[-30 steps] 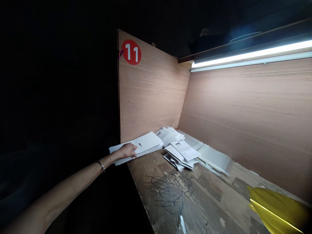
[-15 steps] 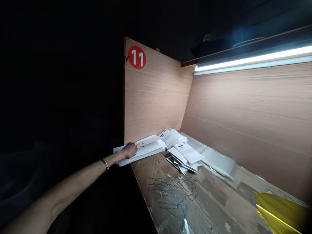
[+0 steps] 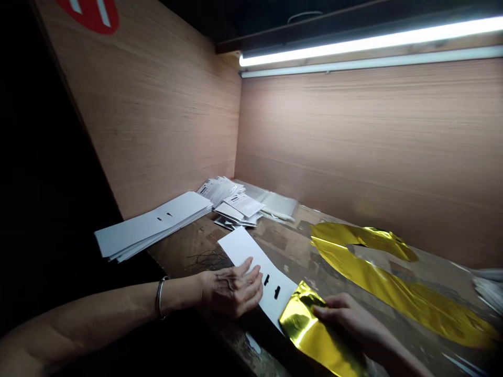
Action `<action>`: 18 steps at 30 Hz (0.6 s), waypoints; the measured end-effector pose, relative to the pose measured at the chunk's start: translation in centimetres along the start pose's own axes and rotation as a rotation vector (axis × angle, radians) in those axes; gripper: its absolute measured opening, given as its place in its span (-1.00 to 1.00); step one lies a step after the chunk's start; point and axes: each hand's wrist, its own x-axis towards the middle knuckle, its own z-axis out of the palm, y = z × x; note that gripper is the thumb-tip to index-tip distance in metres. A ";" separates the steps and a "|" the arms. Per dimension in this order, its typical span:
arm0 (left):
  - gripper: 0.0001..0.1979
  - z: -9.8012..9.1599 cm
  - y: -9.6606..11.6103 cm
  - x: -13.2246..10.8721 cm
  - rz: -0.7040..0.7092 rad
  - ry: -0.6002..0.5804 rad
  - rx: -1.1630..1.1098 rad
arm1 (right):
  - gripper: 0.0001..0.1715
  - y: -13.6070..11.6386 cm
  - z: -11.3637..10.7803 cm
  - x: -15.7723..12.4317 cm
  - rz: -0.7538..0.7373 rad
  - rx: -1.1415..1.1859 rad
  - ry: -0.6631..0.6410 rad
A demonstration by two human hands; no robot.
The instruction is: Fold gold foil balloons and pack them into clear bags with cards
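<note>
A long white card with two dark slots slants over the front edge of the table. My left hand rests on the card's left side, fingers stretched out and slightly apart, its thumb hidden. A folded gold foil piece, looking like a flat foil balloon, overlaps the card's lower end. My right hand pinches that foil, thumb on top; its other fingers are hidden. To the left, a stack of similar white cards juts past the table edge.
Another flat gold foil balloon lies at the right. Printed cards in clear sleeves and clear plastic bags are piled near the back corner. Wooden panels enclose the left and back, beneath a tube light.
My left hand has moved right, from the card stack to a single white card. My right hand and the folded gold foil have come into view. The view has turned right.
</note>
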 end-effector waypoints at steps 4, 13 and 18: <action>-0.57 2.6 -0.4 0.3 -0.703 0.294 -0.198 | -0.78 -1.1 0.8 1.3 0.088 0.002 0.074; -0.42 4.4 1.2 3.4 -1.535 1.282 -1.538 | -0.81 -0.9 0.7 1.3 0.076 -0.031 0.094; -0.58 5.5 2.1 5.0 -1.641 0.978 -1.673 | -0.81 -1.5 0.9 2.5 0.032 -0.084 0.056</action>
